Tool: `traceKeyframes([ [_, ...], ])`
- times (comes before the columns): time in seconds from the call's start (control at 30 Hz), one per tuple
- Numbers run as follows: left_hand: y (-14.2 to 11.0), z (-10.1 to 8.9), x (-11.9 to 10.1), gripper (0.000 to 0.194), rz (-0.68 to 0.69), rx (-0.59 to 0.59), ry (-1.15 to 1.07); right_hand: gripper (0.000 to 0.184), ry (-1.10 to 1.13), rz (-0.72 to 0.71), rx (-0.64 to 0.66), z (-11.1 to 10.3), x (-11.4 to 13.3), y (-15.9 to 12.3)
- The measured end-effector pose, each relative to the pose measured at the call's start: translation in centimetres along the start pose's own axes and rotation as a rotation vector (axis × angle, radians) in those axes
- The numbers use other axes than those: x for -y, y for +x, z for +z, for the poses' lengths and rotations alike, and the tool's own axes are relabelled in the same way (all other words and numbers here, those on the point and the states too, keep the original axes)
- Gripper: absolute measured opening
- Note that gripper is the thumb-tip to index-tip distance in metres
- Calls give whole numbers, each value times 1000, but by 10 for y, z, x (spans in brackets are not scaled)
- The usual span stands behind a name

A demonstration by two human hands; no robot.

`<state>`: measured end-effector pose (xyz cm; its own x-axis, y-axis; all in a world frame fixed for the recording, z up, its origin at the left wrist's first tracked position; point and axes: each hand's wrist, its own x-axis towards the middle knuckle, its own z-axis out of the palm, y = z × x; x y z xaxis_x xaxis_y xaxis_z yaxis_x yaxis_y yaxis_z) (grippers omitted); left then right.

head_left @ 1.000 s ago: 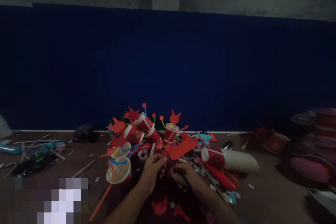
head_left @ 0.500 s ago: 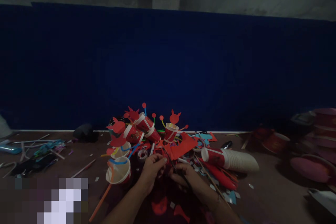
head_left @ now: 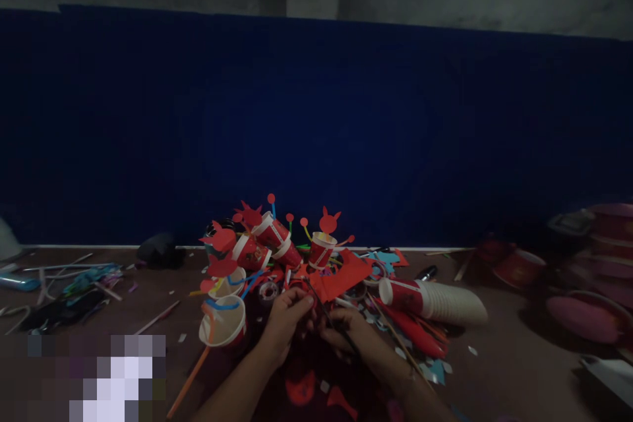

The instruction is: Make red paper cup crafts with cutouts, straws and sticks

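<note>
My left hand (head_left: 288, 323) is closed in a pinch on a small piece of red paper (head_left: 309, 300), partly hidden by the fingers. Facing it, my right hand (head_left: 349, 330) is closed around dark scissors (head_left: 330, 316), whose thin blades point up and left to the red paper. Just beyond the hands lies a larger sheet of red paper (head_left: 349, 280). Red paper cups (head_left: 252, 256) with red cut-out heads and bent straws stand and lean behind my left hand. A roll of clear tape (head_left: 268, 291) sits close to that hand.
To the right lies a stack of paper cups (head_left: 452, 303) beside a red pouch-like thing (head_left: 420, 333) and scattered paper scraps. A white cup (head_left: 225, 324) holds an orange straw at the left. Blue boarding (head_left: 316, 119) rises behind the table.
</note>
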<state>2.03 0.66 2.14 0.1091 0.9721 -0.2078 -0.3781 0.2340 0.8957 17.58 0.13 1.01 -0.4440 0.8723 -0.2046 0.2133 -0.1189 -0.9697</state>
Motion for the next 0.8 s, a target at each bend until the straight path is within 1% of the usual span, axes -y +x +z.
traceKeyframes([
  [0.1, 0, 0, 0, 28, -4, 3, 4, 36, 1, -24, 12, -1, -1, 0],
  [0.27, 2, -1, 1, 29, -10, -12, -2, 34, -26, -33, -3, -2, -2, 1],
  [0.43, 3, -1, 4, 33, -9, -38, -14, 36, -13, -22, -8, -2, -4, 1],
  [0.57, 3, -1, 6, 32, 2, -39, -18, 40, -28, -10, -20, -1, -5, 2],
  [0.7, 2, -1, 6, 32, -10, -32, -20, 39, -15, -29, 6, -1, 2, -2],
  [0.8, 2, -1, 5, 32, -18, -23, -17, 36, -10, -7, 4, 1, 8, -5],
])
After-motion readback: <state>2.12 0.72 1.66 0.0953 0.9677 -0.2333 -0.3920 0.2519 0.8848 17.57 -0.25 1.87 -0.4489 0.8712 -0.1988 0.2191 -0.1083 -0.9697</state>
